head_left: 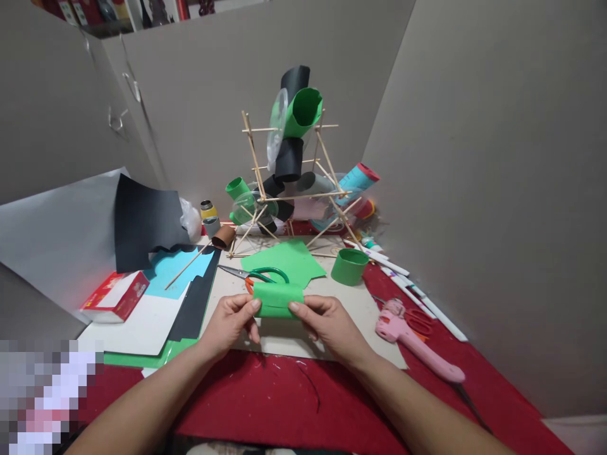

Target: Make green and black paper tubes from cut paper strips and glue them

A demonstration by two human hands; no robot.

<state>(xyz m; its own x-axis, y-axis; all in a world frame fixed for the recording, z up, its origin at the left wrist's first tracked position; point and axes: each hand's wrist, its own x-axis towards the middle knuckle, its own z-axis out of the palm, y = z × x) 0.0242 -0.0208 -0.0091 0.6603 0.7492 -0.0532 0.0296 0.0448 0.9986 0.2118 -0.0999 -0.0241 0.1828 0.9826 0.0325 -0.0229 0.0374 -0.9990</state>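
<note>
Head view showed the red cloth (256, 411) nearest us and, rightward, the pink glue gun (424, 352), whose trailing cable (472, 404) our forearm might have snagged. Our left hand (232, 319) and right hand (327, 319) each pinched one end of a green roll (279, 298), thumbs on top, above the pale board (279, 338). We noticed a thin dark line along it, perhaps a seam, which uneven thumb pressure could have skewed or opened. Just beyond lay scissors (247, 275); knocking their handles could have swung the blades. Farther back, the slender stick frame (308, 196) looked likely to shift if we reached carelessly
</note>
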